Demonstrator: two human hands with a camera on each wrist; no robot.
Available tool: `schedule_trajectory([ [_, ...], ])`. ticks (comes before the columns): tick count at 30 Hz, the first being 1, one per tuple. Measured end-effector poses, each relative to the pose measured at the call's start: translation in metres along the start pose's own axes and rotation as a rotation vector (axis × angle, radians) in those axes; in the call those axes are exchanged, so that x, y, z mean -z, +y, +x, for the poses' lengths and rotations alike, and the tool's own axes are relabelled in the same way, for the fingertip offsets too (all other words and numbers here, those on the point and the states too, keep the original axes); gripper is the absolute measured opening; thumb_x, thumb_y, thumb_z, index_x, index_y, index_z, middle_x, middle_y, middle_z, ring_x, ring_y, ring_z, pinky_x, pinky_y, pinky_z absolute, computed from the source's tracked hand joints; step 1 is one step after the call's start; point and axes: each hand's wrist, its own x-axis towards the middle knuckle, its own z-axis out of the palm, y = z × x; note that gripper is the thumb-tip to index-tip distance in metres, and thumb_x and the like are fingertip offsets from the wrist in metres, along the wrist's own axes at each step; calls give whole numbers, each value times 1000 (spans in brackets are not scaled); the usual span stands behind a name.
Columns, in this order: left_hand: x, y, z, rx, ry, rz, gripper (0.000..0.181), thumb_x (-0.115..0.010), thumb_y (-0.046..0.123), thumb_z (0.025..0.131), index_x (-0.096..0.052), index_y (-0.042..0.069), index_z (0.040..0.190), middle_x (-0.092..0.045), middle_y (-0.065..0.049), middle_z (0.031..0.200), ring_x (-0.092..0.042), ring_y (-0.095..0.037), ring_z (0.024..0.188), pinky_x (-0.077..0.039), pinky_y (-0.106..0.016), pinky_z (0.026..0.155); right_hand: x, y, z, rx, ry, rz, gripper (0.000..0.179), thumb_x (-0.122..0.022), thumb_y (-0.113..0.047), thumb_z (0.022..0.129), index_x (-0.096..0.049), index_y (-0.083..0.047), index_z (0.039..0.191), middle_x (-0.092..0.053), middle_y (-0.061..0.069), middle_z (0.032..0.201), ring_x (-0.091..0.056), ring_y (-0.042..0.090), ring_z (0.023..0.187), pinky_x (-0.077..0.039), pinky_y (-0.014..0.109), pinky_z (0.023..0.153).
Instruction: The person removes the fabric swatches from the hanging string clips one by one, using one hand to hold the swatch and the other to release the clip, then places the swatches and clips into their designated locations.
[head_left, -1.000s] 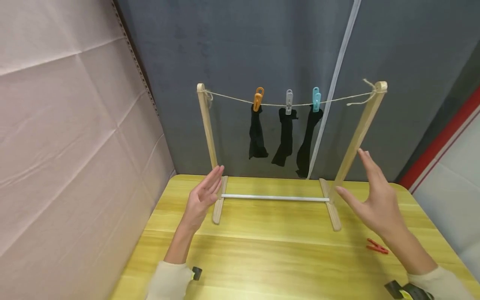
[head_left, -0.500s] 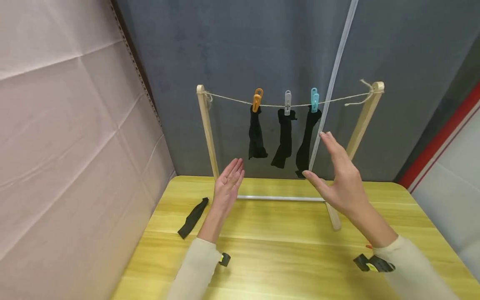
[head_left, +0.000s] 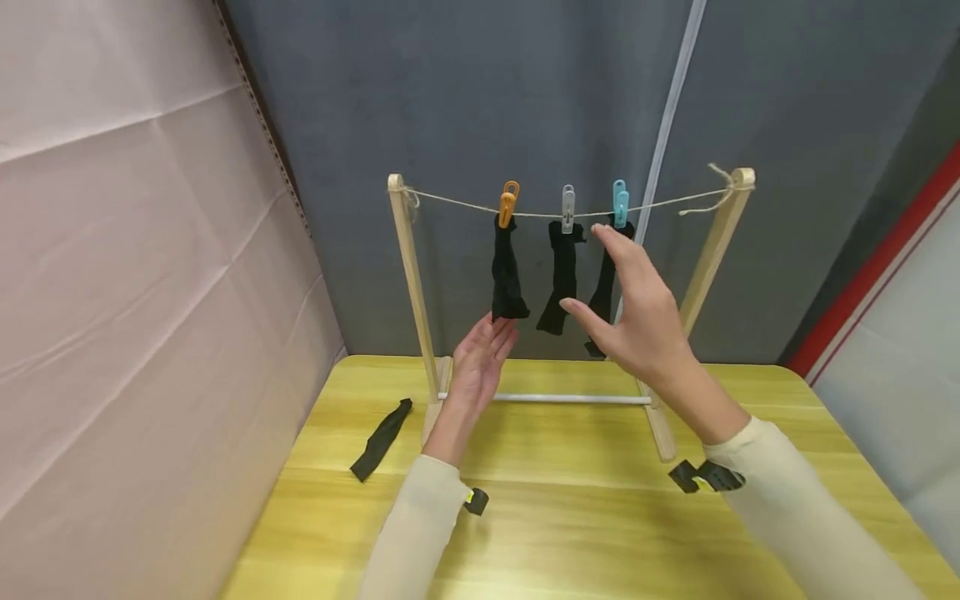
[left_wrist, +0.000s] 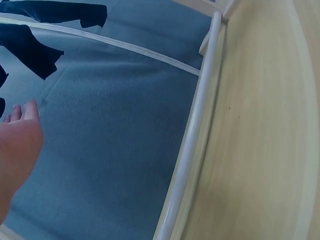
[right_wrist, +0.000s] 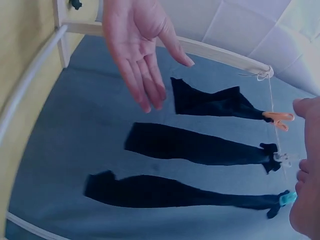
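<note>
Three black socks hang from a string line: the left sock (head_left: 507,279) under an orange clothespin (head_left: 508,204), the middle sock (head_left: 561,271) under a grey clothespin (head_left: 568,208), the right sock (head_left: 602,296) under a light blue clothespin (head_left: 620,204). My left hand (head_left: 483,358), palm up with fingers extended, is at the left sock's lower end; the right wrist view shows a small gap between them. My right hand (head_left: 637,312) is raised before the right sock and partly hides it. Its thumb and fingers stand apart around nothing.
A wooden frame with a left post (head_left: 412,275), a right post (head_left: 716,242) and a white crossbar (head_left: 562,399) stands on the wood-grain table (head_left: 555,533). Another black sock (head_left: 382,439) lies on the left. A grey curtain (head_left: 450,92) hangs behind.
Both hands have moved inward and up toward the hanging socks, the right hand leaving the right post's side. The sock on the table has come into view; the red clothespin is now hidden.
</note>
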Motion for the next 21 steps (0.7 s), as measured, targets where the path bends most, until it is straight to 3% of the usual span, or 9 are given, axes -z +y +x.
schedule_trajectory([
  [7, -8, -6, 6, 16, 37, -73, 46, -52, 35, 112, -51, 0, 142, -67, -13, 132, -66, -23, 130, -58, -31, 107, -4, -10, 34, 52, -10, -70, 88, -86, -31, 91, -40, -6, 161, -52, 17, 158, -51, 33, 145, -47, 54, 120],
  [12, -16, -4, 13, 26, 5, -85, 45, -54, 48, 108, -66, 8, 123, -80, -5, 115, -77, -14, 111, -62, -25, 93, -11, -17, 55, 107, -13, -129, 86, -84, -35, 92, -41, -5, 161, -54, 19, 155, -53, 35, 144, -46, 52, 121],
  [16, -20, -1, 17, 36, -19, -82, 48, -53, 50, 107, -73, 9, 124, -82, -2, 113, -79, -11, 103, -64, -22, 86, -17, -25, 69, 146, -42, -192, 83, -82, -37, 95, -42, -4, 159, -55, 21, 154, -52, 37, 145, -44, 51, 124],
  [21, -22, 0, 19, 49, 16, -94, 35, -57, 38, 108, -74, 9, 118, -82, -3, 106, -80, -10, 94, -64, -21, 80, -24, -34, 86, 204, -40, -318, 73, -75, -40, 99, -49, -1, 154, -61, 20, 147, -56, 37, 141, -45, 49, 123],
])
